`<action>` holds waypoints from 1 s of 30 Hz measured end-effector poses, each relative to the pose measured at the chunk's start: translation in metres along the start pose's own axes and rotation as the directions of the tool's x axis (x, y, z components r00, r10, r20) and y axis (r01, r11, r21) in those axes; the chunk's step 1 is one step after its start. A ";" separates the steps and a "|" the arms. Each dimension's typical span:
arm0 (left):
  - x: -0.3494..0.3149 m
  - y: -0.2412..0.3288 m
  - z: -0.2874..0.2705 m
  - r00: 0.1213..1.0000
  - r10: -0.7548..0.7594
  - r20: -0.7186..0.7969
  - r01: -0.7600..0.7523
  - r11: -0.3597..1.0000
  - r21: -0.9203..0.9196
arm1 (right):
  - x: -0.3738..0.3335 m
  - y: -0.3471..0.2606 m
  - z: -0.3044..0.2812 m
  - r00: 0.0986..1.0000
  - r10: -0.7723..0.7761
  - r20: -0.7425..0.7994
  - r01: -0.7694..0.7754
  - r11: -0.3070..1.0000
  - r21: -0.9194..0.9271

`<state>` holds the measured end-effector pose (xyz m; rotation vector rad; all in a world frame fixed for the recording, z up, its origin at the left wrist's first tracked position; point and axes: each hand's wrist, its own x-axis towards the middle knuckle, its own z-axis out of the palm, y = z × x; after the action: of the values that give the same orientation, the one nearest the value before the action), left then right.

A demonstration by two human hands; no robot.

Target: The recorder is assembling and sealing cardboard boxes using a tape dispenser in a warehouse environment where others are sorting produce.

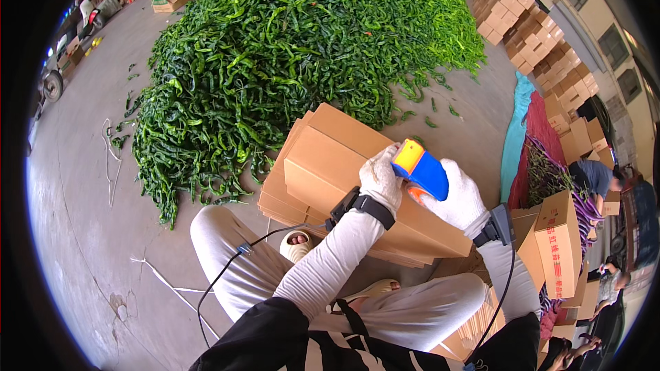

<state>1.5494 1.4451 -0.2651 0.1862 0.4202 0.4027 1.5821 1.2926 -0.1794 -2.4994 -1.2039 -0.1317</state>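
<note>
Above a stack of flattened cardboard boxes, I hold a blue-and-yellow handheld tool with a rounded blue body and an orange part underneath. White gloves cover both hands. My left hand is closed at the yellow end, its fingertips partly behind the tool. My right hand is wrapped round the blue body and orange part from the right. The tool's underside is hidden by the gloves. Folded cartons lie between my knees, their long edges running from upper left to lower right.
A large heap of green peppers spreads beyond the cartons. At the right stand an open box, purple eggplants and a co-worker bending down. Stacked cartons line the far right wall. White straps lie on the floor.
</note>
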 end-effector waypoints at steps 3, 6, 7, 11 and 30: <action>-0.003 0.037 0.005 0.983 0.164 0.084 -0.173 0.978 0.116 | 0.013 -0.017 -0.012 0.993 0.041 0.107 -0.053 0.992 0.112; 0.020 0.120 -0.016 0.948 0.314 0.045 -0.318 0.938 0.138 | 0.020 -0.025 -0.022 0.986 0.024 0.163 -0.053 0.982 0.179; 0.034 0.165 -0.033 0.900 0.430 0.075 -0.436 0.890 0.130 | 0.025 -0.028 -0.022 0.980 0.013 0.198 -0.052 0.979 0.196; 0.090 0.291 -0.089 0.922 0.386 0.026 -0.373 0.868 0.327 | 0.036 -0.023 -0.018 0.977 -0.019 0.212 -0.045 0.956 0.291; 0.116 0.190 -0.118 0.892 0.107 0.440 -0.438 -0.038 0.898 | 0.029 -0.006 0.014 0.989 -0.022 0.148 0.009 0.996 0.086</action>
<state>1.5310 1.6758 -0.3637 1.8465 0.3425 0.4024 1.5945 1.3222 -0.1842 -2.4624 -1.2598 0.1024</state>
